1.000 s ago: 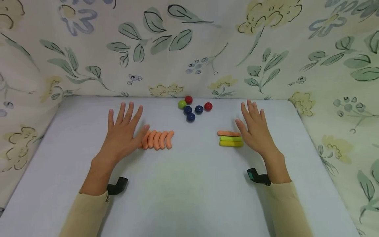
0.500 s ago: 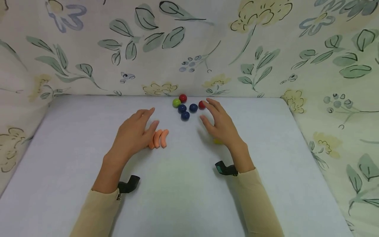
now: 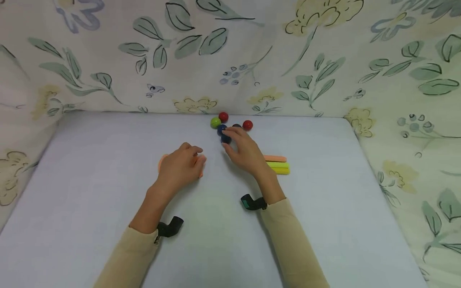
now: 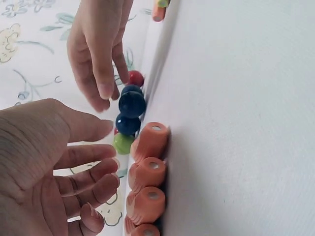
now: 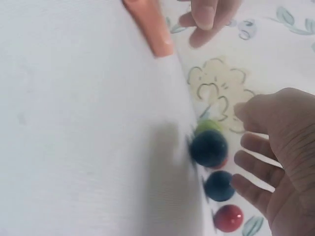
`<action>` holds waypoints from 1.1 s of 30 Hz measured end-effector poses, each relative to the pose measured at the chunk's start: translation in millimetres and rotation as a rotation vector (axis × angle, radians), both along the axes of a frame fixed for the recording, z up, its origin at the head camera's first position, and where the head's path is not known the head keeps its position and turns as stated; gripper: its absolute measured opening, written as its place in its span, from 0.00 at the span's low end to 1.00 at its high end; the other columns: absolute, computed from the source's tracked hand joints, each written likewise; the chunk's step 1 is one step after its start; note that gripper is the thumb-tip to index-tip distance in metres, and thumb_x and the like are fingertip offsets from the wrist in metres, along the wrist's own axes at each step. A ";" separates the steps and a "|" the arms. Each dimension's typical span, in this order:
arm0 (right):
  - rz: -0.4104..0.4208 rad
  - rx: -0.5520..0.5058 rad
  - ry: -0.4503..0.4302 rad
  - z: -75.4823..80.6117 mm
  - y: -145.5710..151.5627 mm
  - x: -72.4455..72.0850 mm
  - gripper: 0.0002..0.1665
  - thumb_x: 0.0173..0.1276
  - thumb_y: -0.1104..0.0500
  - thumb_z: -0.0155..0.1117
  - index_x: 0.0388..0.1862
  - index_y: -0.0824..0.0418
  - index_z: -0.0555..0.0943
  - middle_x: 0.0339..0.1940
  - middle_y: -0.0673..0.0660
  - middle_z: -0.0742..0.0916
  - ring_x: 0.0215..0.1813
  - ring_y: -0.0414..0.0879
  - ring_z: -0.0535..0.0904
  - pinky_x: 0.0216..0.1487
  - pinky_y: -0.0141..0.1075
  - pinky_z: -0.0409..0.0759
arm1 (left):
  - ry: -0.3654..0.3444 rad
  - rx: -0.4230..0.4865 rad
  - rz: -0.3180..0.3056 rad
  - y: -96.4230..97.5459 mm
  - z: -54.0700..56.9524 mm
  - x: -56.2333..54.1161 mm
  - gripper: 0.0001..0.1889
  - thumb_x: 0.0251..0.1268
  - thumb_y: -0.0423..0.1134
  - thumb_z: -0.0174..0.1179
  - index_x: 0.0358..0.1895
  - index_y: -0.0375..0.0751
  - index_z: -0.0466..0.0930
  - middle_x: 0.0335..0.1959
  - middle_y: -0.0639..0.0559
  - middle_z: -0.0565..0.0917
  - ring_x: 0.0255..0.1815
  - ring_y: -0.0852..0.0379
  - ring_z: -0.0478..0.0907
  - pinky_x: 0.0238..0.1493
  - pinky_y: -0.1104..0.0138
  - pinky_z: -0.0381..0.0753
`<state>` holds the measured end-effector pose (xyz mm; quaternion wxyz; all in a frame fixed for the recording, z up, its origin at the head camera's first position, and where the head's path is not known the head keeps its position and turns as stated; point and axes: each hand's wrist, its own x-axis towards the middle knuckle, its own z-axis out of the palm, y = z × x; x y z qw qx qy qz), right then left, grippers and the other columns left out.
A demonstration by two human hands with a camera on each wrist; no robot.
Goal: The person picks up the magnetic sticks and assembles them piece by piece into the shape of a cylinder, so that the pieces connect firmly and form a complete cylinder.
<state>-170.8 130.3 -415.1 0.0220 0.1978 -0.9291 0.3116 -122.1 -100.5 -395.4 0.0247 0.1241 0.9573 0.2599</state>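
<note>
My left hand (image 3: pixel 181 167) hovers over a row of curved orange pieces (image 3: pixel 161 161), hiding most of them in the head view. Its fingers are loosely bent with nothing in them. In the left wrist view the orange pieces (image 4: pixel 149 173) have small grey dots on their ends. My right hand (image 3: pixel 244 155) reaches over the small balls, relaxed and holding nothing. Its fingertips overlap the dark blue balls (image 3: pixel 225 139) in the head view. A green ball (image 3: pixel 215 122) and two red balls, one (image 3: pixel 223 117) behind and one (image 3: pixel 247 125) to the right, lie around them.
Beyond my right wrist, an orange stick (image 3: pixel 275 159), a yellow-green stick (image 3: pixel 278 165) and a yellow stick (image 3: pixel 282 171) lie side by side. All rest on a white table (image 3: pixel 212 248), with a flower-patterned cloth (image 3: pixel 263 60) rising behind its back edge.
Both hands have moved inward, the left rightward over the orange pieces, the right leftward from the sticks to the balls. Their spread fingers have relaxed and bent. The three sticks show again.
</note>
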 end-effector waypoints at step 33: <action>-0.058 0.038 -0.057 -11.2 10.0 1.7 0.23 0.74 0.61 0.70 0.67 0.60 0.82 0.64 0.61 0.86 0.63 0.54 0.84 0.69 0.47 0.82 | -0.020 -0.080 -0.064 22.2 -5.0 -2.0 0.12 0.75 0.45 0.66 0.39 0.39 0.91 0.37 0.44 0.89 0.35 0.47 0.84 0.31 0.58 0.80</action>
